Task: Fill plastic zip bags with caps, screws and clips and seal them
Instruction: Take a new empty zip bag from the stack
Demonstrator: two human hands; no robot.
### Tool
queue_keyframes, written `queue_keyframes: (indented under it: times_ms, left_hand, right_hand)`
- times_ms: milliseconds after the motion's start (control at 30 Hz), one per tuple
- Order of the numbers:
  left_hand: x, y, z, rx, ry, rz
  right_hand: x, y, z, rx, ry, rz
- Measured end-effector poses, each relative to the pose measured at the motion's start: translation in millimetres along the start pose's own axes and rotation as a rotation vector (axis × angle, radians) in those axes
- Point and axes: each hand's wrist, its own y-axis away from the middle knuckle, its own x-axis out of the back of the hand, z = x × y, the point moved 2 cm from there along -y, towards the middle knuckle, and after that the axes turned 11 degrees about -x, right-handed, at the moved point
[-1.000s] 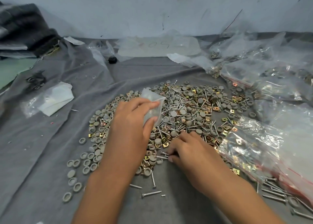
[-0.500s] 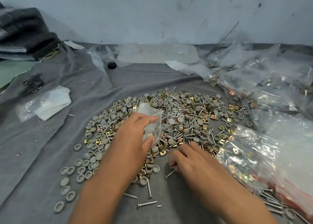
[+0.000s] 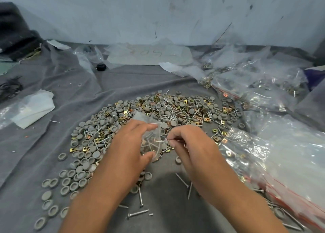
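The small zip bag (image 3: pixel 150 141) sits above the near edge of the parts pile (image 3: pixel 158 115), held up off the grey cloth (image 3: pixel 73 85) in our left hand (image 3: pixel 130 148). We grip it with the thumb below and the fingers curled over its top, so that its mouth faces right. Screws and a few brass-coloured clips are visible through the clear plastic.

Our right hand (image 3: pixel 191 144) pinches a screw (image 3: pixel 161 141) between thumb and fingertips, with the other fingers curled in. The screw lies level, its tip at the bag's mouth; we cannot tell whether it touches the plastic.

The pile of grey caps, screws and square clips is spread across the cloth beyond and to the left of both hands. Loose screws (image 3: pixel 139 213) lie on the cloth between our forearms. Filled bags with red seal strips (image 3: pixel 274 162) are stacked to the right, touching the pile's edge. A folded white sheet in plastic (image 3: pixel 33 107) lies well apart, on the left.
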Motion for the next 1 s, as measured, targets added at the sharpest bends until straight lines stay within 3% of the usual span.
queue_keyframes:
  times_ms: [167,367,467,533,600,700,1000]
  left_hand:
    - [-5,0,8,-0.038,0.025,0.001]
    - [-3,0,11,-0.030,0.069,0.038]
    - [1,1,10,0.007,0.072,0.083]
    - [3,1,10,0.022,0.073,0.098]
    - [3,1,10,0.021,0.067,0.095]
    - [2,1,10,0.015,0.052,0.089]
    - [-1,3,11,-0.012,0.055,0.087]
  right_hand:
    - [-10,-2,-5,0.079,0.079,0.106]
    - [2,-8,-2,-0.018,-0.159,0.122]
    - [17,-6,13,-0.241,-0.072,-0.065]
    - [17,5,20,-0.352,0.178,-0.290]
    - [13,17,18,-0.388,0.414,-0.398]
    - [5,24,6,-0.413,0.507,-0.429]
    - [-5,24,0,-0.390,0.471,-0.419]
